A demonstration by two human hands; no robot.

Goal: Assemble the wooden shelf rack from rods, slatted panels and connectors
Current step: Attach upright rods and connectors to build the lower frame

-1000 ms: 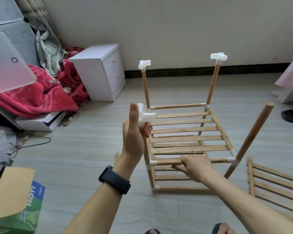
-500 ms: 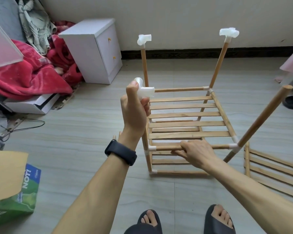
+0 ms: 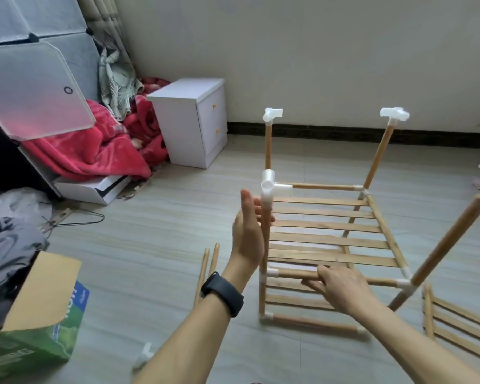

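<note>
The left hand [image 3: 247, 234] is raised, its fingers straight and holding nothing, alongside the near-left upright rod [image 3: 264, 245] just below a white connector [image 3: 269, 187]. The right hand [image 3: 341, 286] grasps the front rail [image 3: 297, 274] of the rack [image 3: 327, 239], which stands on the floor [image 3: 150, 245].

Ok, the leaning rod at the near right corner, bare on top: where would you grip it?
Probably the upper shaft of the leaning rod, fingers wrapping it from the right, outer side. It tilts away from the slatted panel, so that stretch is free; its lower part is plugged through the corner connector.
</note>
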